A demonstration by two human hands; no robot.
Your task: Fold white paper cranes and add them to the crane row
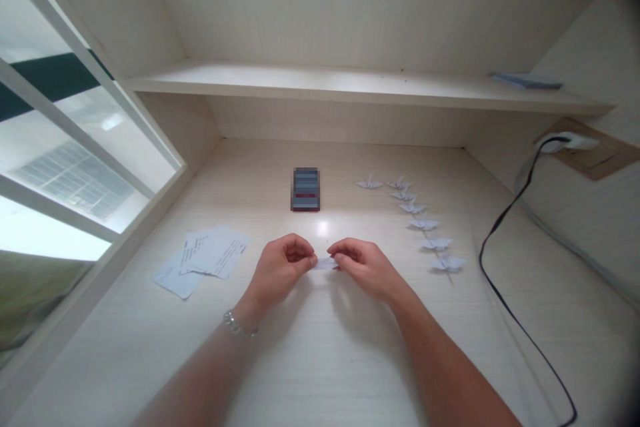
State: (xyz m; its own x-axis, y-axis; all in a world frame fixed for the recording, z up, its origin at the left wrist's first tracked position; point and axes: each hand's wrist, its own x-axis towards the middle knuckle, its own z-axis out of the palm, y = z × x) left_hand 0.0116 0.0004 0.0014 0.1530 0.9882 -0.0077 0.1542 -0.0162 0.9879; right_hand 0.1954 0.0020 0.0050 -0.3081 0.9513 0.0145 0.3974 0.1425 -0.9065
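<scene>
Between my two hands is a small folded piece of white paper [325,263], held a little above the desk. My left hand [286,263], with a beaded bracelet [240,325] at its wrist, pinches the paper's left end between thumb and fingers. At the other end, my right hand [364,267] pinches it the same way. The fingertips cover both ends, so the full folded shape is hidden. To the right of my right hand, several white origami cranes [424,223] stand in a curved row, and another crane [369,183] sits at its far left.
Sheets of paper with printed lines [213,253] lie overlapping on the left. A blurred dark rectangular object [306,189] lies beyond my hands. A black cable [493,227] runs from the wall socket [595,147] down the right side. Above the desk's back spans a shelf [320,83].
</scene>
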